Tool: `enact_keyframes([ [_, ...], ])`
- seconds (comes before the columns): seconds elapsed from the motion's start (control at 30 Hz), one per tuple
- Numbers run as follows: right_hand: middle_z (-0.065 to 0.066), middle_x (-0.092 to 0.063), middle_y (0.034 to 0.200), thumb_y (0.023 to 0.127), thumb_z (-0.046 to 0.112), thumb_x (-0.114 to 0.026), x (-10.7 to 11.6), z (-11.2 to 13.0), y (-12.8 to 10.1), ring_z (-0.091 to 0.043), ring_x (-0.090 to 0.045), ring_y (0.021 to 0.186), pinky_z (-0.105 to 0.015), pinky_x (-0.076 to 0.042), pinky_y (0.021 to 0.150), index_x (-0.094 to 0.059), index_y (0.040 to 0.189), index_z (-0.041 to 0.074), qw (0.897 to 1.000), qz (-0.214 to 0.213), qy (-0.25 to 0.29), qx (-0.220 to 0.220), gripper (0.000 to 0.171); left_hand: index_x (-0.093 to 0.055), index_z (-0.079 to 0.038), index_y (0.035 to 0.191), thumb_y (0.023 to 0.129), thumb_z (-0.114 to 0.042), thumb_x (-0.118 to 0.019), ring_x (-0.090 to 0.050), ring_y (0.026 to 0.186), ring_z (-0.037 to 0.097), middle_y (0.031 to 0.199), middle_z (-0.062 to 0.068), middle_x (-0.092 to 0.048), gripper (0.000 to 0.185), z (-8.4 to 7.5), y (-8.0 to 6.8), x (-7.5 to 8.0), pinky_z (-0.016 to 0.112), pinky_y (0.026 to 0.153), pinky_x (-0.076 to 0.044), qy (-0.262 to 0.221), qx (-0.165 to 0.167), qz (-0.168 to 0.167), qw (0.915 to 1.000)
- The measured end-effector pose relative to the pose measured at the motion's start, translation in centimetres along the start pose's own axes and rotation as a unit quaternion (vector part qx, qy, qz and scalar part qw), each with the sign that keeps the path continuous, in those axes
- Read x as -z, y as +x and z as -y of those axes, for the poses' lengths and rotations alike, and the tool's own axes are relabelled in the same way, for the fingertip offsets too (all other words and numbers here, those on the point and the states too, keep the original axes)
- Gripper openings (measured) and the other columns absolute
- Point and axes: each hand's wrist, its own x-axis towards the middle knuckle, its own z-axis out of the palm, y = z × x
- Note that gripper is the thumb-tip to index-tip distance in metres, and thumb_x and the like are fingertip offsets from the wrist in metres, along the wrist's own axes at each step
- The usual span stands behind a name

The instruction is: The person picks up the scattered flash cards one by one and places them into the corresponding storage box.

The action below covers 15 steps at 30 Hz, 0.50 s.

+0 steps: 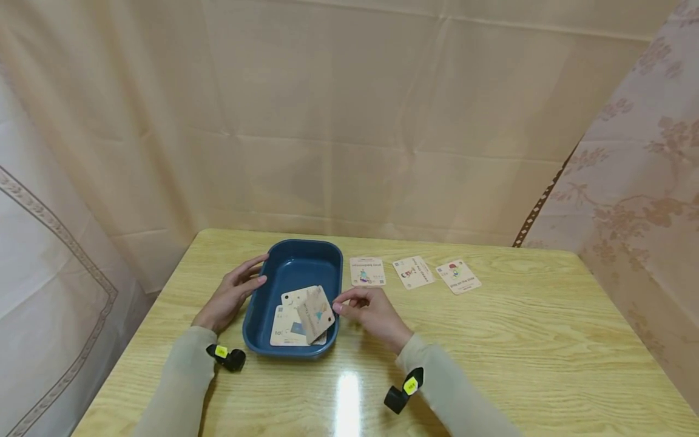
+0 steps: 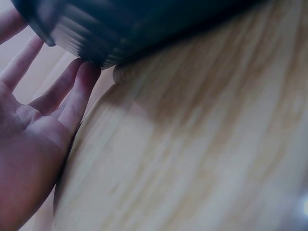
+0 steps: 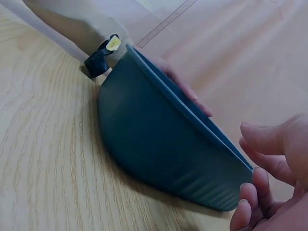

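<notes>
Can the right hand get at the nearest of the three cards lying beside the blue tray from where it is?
Probably yes: the right hand is at the tray's right rim, holding nothing, and only bare table lies between it and that card.

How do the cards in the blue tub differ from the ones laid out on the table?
The cards in the tub lie piled and overlapping, one tilted, while the three cards on the table sit apart in a row. The tub cards lie between the left hand and right hand; the table cards lie beyond them. Both sets look pale and square.
</notes>
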Motion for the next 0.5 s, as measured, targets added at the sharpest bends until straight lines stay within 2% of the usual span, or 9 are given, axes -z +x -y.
enact_keyframes([
  [0.23,-0.004,-0.066,0.087,0.094,0.017,-0.075,0.0,-0.3,-0.2,-0.017,-0.052,0.076,-0.024,-0.042,0.065,-0.075,0.107,0.000,1.000,0.002,-0.004,-0.002,0.022,-0.040,-0.018,0.157,0.102,-0.029,-0.063,-0.030,0.144,0.039,0.160,0.015,-0.032,0.060,0.1,0.0,0.1,0.060,0.119,-0.024,0.003,0.000,-0.001,1.0000],
  [0.5,-0.003,-0.060,0.085,0.091,0.016,-0.077,1.0,-0.1,-0.4,-0.019,-0.053,0.078,-0.025,-0.043,0.065,-0.075,0.106,0.004,0.999,-0.028,-0.014,-0.007,0.019,-0.039,-0.017,0.157,0.102,-0.029,-0.064,-0.031,0.144,0.039,0.160,0.015,-0.032,0.062,0.2,0.1,0.1,0.059,0.119,-0.024,-0.001,0.000,0.002,1.0000],
])
